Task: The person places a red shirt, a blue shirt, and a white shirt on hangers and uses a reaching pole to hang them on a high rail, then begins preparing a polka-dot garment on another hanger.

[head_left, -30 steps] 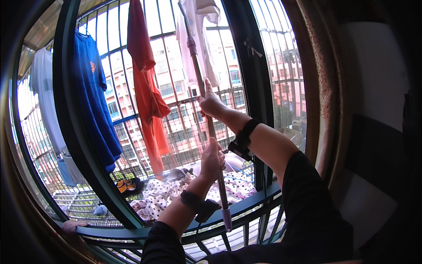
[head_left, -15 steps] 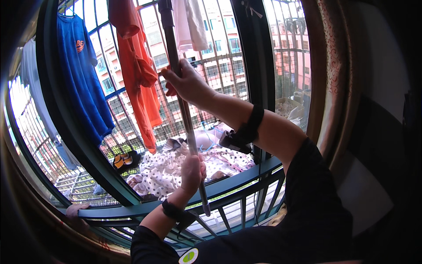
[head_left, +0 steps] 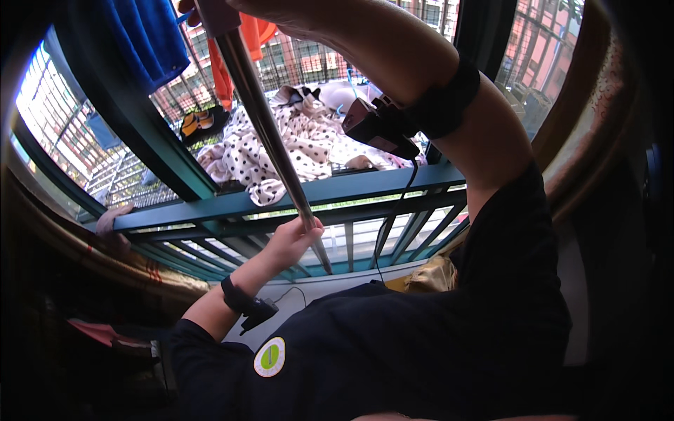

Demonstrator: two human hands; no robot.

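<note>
A long shiny metal pole (head_left: 270, 144) slants down from the top edge, with a mauve sleeve on its upper part. My left hand (head_left: 291, 240) is closed around the lower part, just inside the railing. Up at the top edge, my right hand (head_left: 270, 7) is cut off by the frame; fingertips show on the far side of the pole, so it grips the sleeved part. Behind the pole hang an orange garment (head_left: 220, 70) and a blue shirt (head_left: 144, 42). White polka-dot cloth (head_left: 295, 140) lies beyond the railing. The pole's upper end is out of view.
A teal railing (head_left: 379, 184) crosses in front of me, with a dark window frame (head_left: 133, 112) at left. Metal window bars stand beyond. Black-and-orange shoes (head_left: 200, 123) lie by the cloth. A cable (head_left: 397, 217) hangs from the device on my right arm.
My right hand has gone up toward the top edge. My left hand, still around the pole, now sits lower in view, below the railing's top bar. The view has tilted downward.
</note>
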